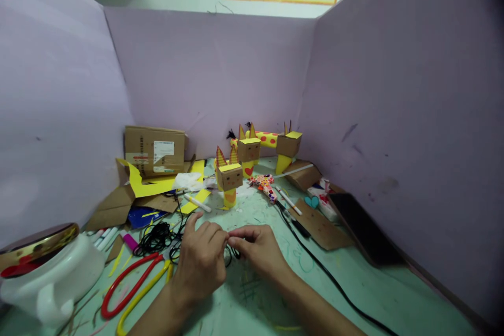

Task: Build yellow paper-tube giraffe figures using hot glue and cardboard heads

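My left hand and my right hand meet fingertip to fingertip above the green table. Both are closed in a pinch, the left with its index finger raised. Black cord loops out under the right fingertips; the part inside the fingers is mostly hidden. A tangled bundle of the same cord lies to the left. Beside my left wrist are scissors with red and yellow handles. Just beyond my hands stands a small cardboard-headed animal figure with pointed ears and a yellow body.
More box-headed figures stand behind. A patterned glue gun trails its black cable rightward. At right lie a cardboard piece and a dark phone-like slab. A white pot stands at left, a cardboard box behind. Lilac panels enclose the table.
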Demonstrator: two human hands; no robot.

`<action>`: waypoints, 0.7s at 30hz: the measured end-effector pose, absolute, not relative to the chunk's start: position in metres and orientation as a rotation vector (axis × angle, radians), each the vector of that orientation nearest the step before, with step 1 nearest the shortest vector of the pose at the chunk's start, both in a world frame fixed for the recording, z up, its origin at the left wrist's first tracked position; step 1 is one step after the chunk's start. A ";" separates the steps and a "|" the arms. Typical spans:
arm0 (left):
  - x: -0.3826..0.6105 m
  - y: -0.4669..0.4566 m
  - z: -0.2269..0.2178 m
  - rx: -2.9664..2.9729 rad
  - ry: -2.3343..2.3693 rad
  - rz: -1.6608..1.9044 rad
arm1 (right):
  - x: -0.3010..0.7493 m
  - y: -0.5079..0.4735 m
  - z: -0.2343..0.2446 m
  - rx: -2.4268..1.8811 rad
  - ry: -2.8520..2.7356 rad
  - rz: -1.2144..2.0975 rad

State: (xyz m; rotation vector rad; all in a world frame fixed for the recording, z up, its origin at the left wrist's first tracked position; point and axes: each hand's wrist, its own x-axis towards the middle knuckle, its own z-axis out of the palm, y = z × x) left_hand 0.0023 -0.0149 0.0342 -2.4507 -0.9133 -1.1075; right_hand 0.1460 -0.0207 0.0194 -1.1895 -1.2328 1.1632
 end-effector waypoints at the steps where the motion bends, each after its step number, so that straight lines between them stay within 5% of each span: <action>1: 0.003 -0.015 0.034 -2.447 -0.909 -1.113 | 0.146 -0.021 0.020 -1.184 -1.217 1.191; 21: 0.009 -0.020 0.034 -2.352 -0.936 -1.068 | 0.143 -0.021 0.017 -1.239 -0.998 1.327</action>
